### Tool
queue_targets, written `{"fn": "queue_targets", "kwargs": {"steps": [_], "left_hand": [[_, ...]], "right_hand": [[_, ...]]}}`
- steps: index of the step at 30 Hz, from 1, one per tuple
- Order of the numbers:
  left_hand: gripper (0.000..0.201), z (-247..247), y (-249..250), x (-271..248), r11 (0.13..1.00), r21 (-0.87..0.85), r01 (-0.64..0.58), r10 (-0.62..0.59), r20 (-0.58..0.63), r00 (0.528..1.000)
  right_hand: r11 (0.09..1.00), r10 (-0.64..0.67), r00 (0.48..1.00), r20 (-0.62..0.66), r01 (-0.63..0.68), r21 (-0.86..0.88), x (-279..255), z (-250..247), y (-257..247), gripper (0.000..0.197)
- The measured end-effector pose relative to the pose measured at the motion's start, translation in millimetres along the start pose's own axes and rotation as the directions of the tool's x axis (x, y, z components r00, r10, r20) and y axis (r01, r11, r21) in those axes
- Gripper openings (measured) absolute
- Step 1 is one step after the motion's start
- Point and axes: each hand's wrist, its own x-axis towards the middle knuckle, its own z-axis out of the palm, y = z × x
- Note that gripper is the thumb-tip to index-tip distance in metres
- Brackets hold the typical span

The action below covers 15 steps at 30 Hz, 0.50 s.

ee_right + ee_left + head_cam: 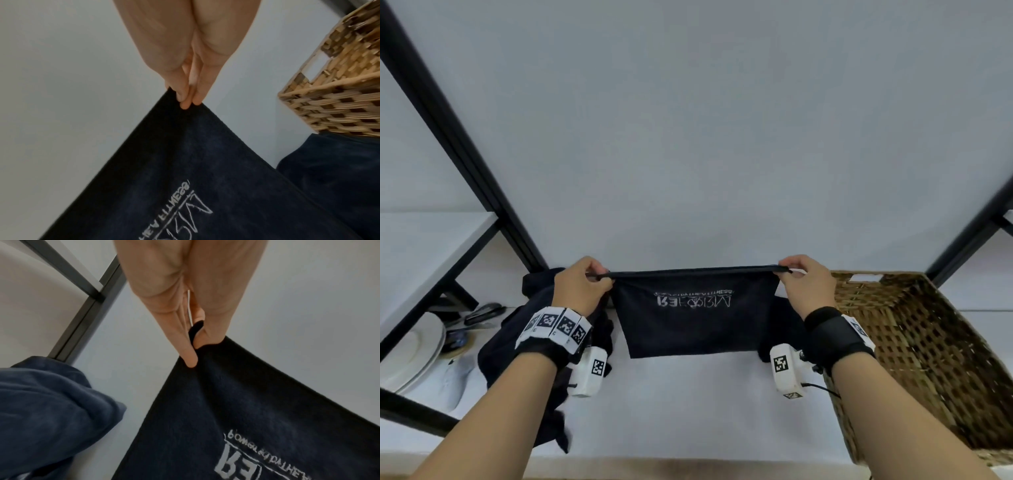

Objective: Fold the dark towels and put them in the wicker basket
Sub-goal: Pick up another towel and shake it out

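Dark navy printed towel (pixel 697 311) hangs taut between both hands: left hand (pixel 580 284) and right hand (pixel 806 282) each pinch a top corner. Mid-fold, probably; next, halve it, move right to woven wicker basket (pixel 914 329). Crumpled dark towels (pixel 524 346) under left hand, white plates (pixel 412 353) beyond.

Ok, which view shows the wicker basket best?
The head view: the whole wicker basket shows there, open side up, nothing visible inside. The right wrist view shows one woven corner with a handle slot. The left wrist view shows none.
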Motion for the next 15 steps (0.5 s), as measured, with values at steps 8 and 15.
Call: {"fn": "queue_targets", "kwargs": {"steps": [8,15], "left_hand": [[0.024,7.7,-16.4,1.8,0.976,-0.212,0.051,-0.044,0.039,0.998],[0.034,33.4,-85.1,-55.3,0.981,-0.056,0.184,-0.161,0.285,0.945]], "right_hand": [[0.999,-0.036,0.999,-0.012,0.036,-0.004,-4.8,8.6,5.2,0.021],[0.981,0.108,0.98,0.167,-0.079,-0.175,-52.3,18.5,76.5,0.017]]}}
